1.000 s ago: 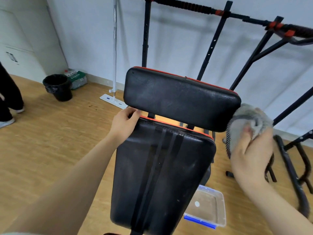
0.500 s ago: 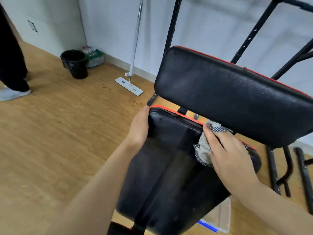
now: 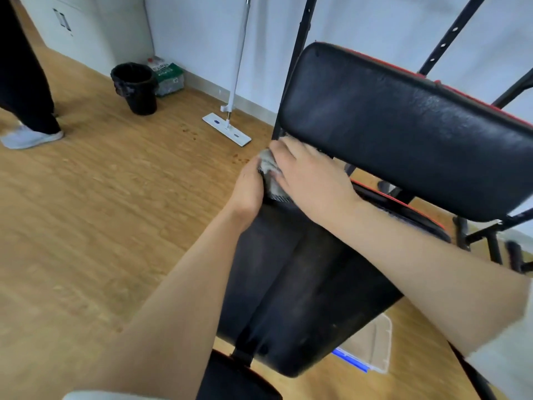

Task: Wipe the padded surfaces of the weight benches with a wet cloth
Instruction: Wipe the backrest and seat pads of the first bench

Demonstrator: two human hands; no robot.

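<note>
A black weight bench with red piping fills the right half of the view. Its upper pad (image 3: 403,125) stands tilted above the long lower pad (image 3: 302,284). At the lower pad's far left corner my right hand (image 3: 311,174) presses a grey checked cloth (image 3: 272,176) onto the padding, palm down with the fingers over the cloth. My left hand (image 3: 248,189) holds the pad's left edge just beside the cloth, fingers curled round the rim. Most of the cloth is hidden under my right hand.
A white flat mop (image 3: 227,128) leans on the wall behind the bench. A black bin (image 3: 135,88) and a green packet (image 3: 168,77) stand by the wall. A person's leg and shoe (image 3: 28,134) are at far left. A clear plastic tub (image 3: 372,353) sits under the bench.
My right hand brought the cloth from the upper pad's right end down onto the lower pad, then slid it left to the corner beside my left hand. The view swung left.
</note>
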